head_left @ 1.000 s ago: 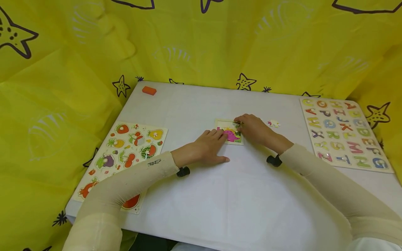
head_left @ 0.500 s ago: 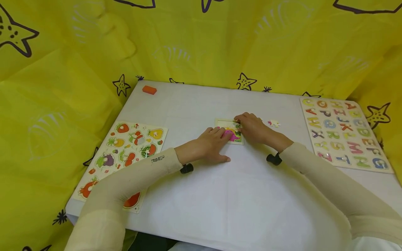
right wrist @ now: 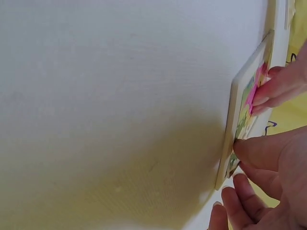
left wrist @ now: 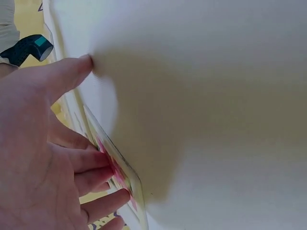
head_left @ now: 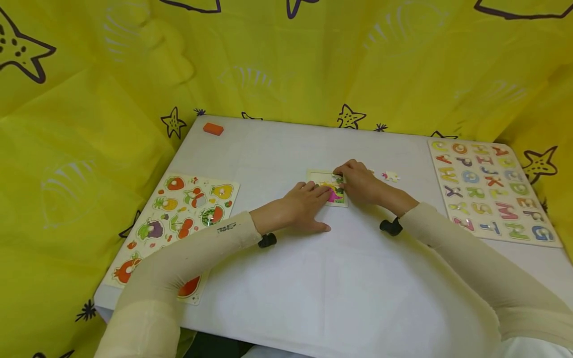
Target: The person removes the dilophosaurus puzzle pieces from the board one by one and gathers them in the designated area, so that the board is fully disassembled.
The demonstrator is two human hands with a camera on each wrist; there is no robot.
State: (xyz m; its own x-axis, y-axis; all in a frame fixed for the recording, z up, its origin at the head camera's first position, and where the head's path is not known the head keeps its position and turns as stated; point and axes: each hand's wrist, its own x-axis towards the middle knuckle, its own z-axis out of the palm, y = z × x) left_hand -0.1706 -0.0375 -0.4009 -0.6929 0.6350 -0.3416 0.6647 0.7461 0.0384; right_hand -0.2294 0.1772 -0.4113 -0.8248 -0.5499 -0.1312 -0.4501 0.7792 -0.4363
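Head: the tray [head_left: 319, 175] lies toward twelve o'clock of the table's [head_left: 322, 278] centre, near edge running nine to three, long axis unclear; it holds dinosaur pieces [head_left: 335, 195]. Loose pieces [head_left: 391, 176] sit near three. Left wrist: the left hand's [left wrist: 45, 143] fingers rest extended on pink, thumb apart. Right wrist: the right hand [right wrist: 261, 177] pinches a green piece [right wrist: 233, 161], mostly hidden from the head.
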